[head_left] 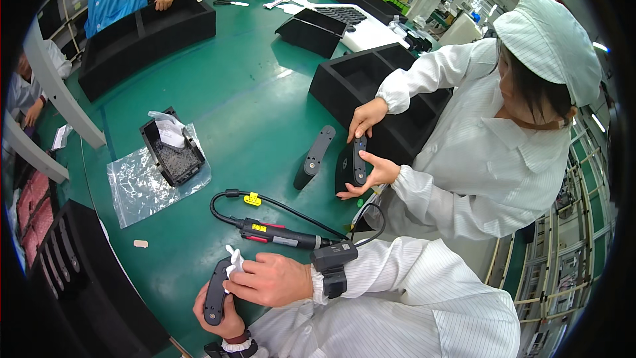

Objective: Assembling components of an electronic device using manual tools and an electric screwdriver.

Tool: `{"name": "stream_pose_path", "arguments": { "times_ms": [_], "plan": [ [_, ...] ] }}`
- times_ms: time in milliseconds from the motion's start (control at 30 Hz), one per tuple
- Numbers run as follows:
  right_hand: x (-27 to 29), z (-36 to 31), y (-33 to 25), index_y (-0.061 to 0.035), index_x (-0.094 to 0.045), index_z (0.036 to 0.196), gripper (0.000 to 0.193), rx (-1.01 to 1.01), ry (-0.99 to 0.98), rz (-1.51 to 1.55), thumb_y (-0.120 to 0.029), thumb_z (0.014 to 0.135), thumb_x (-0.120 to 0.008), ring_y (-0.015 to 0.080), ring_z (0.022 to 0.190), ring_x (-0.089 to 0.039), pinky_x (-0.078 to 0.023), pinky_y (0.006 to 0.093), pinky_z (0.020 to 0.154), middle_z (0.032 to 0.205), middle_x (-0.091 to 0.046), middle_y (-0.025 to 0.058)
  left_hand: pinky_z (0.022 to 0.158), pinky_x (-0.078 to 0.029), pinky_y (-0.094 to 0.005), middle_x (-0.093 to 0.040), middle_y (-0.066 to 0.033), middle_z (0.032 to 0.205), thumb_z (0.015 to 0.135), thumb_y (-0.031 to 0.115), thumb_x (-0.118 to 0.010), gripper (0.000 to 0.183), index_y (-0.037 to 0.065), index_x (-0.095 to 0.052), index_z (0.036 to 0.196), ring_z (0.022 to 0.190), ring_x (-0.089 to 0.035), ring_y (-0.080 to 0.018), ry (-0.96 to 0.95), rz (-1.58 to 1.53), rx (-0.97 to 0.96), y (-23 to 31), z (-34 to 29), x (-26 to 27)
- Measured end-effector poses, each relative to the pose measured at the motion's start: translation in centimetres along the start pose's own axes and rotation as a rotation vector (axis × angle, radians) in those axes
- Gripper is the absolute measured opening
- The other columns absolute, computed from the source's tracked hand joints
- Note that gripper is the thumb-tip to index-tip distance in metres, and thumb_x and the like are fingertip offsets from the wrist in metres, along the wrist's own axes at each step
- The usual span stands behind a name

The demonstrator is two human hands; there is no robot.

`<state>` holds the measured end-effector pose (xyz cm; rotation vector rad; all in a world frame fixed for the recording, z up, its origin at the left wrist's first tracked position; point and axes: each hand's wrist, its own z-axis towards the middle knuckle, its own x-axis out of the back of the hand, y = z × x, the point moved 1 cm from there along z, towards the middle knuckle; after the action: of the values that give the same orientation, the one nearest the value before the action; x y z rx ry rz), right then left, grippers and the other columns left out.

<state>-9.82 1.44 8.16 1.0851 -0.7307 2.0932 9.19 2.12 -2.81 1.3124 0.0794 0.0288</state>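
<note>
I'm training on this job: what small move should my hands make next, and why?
Perhaps draw the white cloth along the dark device: the right hand pinches the cloth at the device's edge while the left hand holds the device.

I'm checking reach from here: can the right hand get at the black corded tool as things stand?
Probably yes: the black corded tool lies just beyond the right hand, with nothing seen between them. That hand is pinching a white cloth, though, so it would likely need to let go first.
</note>
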Motion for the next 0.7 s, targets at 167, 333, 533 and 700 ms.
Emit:
{"name": "stream_pose_path", "arguments": {
  "times_ms": [167,333,533,700],
  "plan": [
    [-0.2,-0.3,-0.1,-0.0033,-0.066,0.111,0.036,-0.019,0.033,0.008,-0.016,0.077,-0.063,0.0129,0.076,-0.055,-0.038,0.0263,0.054,0.1,-0.061,0.0018,0.092,-0.051,-0.0373,-0.058,-0.016,0.118,0.084,0.009,-0.075,0.047,-0.004,-0.05,0.122,0.105,-0.061,-0.0256,0.008,0.029,-0.007,0.2,0.1,-0.2],
    [-0.4,-0.6,-0.3,-0.0051,-0.065,0.108,0.031,-0.031,0.021,0.004,-0.019,0.08,-0.062,0.0137,0.08,-0.057,-0.04,0.0273,0.057,0.095,-0.059,0.0009,0.092,-0.05,-0.0377,-0.059,-0.0159,0.117,0.084,0.01,-0.077,0.05,-0.005,-0.049,0.122,0.104,-0.06,-0.0254,0.011,0.05,-0.038,-0.6,-0.3,0.2],
    [0.0,-0.4,0.2,-0.0057,-0.065,0.105,0.03,0.023,0.049,-0.057,-0.02,0.078,-0.063,0.0137,0.08,-0.057,-0.04,0.027,0.057,0.091,-0.057,0.0003,0.093,-0.05,-0.0422,-0.06,-0.0202,0.116,0.081,0.011,-0.079,0.05,-0.004,-0.05,0.118,0.106,-0.06,-0.0292,0.037,0.032,0.042,-0.6,-0.2,0.4],
    [0.6,-0.1,0.9,-0.0061,-0.065,0.1,0.027,0.077,0.065,-0.09,-0.02,0.077,-0.064,0.0138,0.079,-0.057,-0.041,0.0274,0.056,0.089,-0.056,0.0003,0.094,-0.05,-0.0401,-0.06,-0.0181,0.116,0.081,0.01,-0.077,0.048,-0.004,-0.051,0.118,0.105,-0.06,-0.0272,0.026,0.067,0.049,0.0,0.0,0.2]
  ]
}}
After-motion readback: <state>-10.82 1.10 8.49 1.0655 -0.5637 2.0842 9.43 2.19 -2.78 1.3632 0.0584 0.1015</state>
